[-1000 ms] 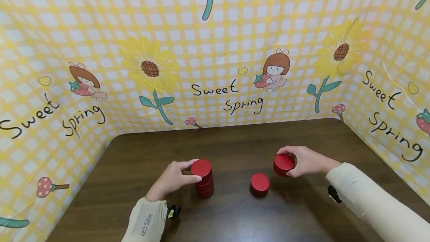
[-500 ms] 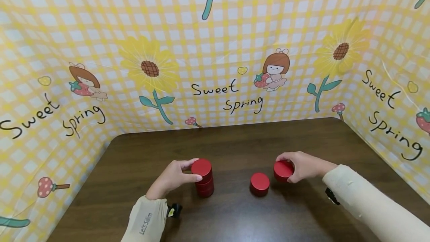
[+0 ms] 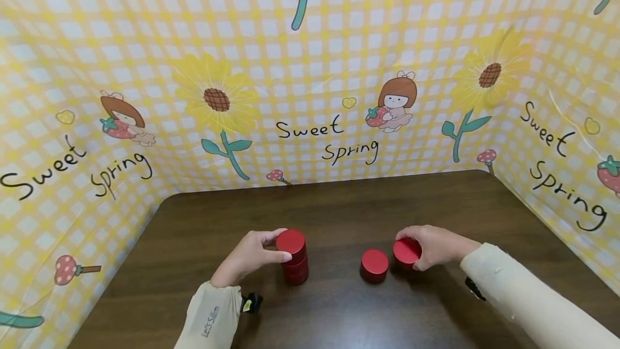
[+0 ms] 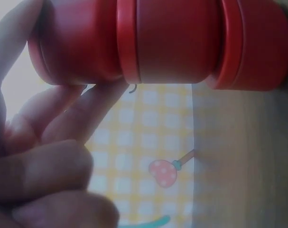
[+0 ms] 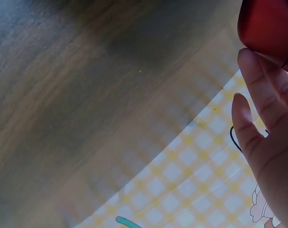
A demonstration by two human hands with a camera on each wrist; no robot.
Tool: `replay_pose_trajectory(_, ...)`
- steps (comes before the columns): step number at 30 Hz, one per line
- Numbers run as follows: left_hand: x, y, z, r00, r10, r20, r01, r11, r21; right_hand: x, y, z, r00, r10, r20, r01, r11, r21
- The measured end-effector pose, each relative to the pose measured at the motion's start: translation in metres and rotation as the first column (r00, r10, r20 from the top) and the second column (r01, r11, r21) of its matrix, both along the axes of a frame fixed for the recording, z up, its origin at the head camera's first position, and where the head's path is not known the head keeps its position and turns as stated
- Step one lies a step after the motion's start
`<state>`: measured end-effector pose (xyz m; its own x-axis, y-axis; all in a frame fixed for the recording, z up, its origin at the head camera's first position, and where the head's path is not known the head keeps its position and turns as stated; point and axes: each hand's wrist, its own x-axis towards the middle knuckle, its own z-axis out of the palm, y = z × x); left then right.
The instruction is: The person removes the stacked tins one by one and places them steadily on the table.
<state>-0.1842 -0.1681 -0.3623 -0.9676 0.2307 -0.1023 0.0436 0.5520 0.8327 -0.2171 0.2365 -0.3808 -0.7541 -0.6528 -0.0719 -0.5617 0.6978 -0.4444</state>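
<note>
Three round red tins stand in a stack left of the middle of the table, the lowest tin point(image 4: 266, 45) on the wood and the middle tin point(image 4: 177, 40) above it. My left hand point(image 3: 249, 260) pinches the top tin point(image 3: 290, 242) between thumb and fingers. On the right, my right hand point(image 3: 438, 246) grips another red tin point(image 3: 407, 252) by its sides; whether its base touches the table I cannot tell. A single red tin point(image 3: 374, 266) stands on the table just left of it. In the right wrist view the gripped tin point(image 5: 267, 31) is partly cut off.
The dark wooden table point(image 3: 334, 209) has a rounded far edge. A yellow-and-white checked cloth point(image 3: 310, 79) with printed flowers and lettering hangs behind it and along both sides.
My right hand has lowered its tin and brought it slightly nearer, closer beside the single tin. The left hand and the stack have stayed in place.
</note>
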Motion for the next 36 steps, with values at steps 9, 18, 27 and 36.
replay_pose_trajectory(9,-0.001,-0.002,0.001,0.999,-0.035,-0.011,0.035,0.999,0.003,0.005,0.005,-0.01,0.973,0.063,-0.223,-0.061,0.998,0.016)
replay_pose_trajectory(18,-0.001,-0.002,0.002,0.999,-0.037,-0.013,0.037,0.999,-0.005,0.006,0.003,-0.011,0.974,0.069,-0.216,-0.072,0.997,-0.01)
replay_pose_trajectory(27,0.001,0.002,-0.002,0.998,-0.061,-0.019,0.062,0.998,0.033,0.009,0.015,-0.016,0.979,0.066,-0.195,-0.071,0.997,-0.02)
replay_pose_trajectory(36,0.003,0.0,0.001,0.999,-0.045,-0.026,0.045,0.999,-0.003,0.006,0.008,-0.02,0.979,0.07,-0.19,-0.069,0.998,0.012)
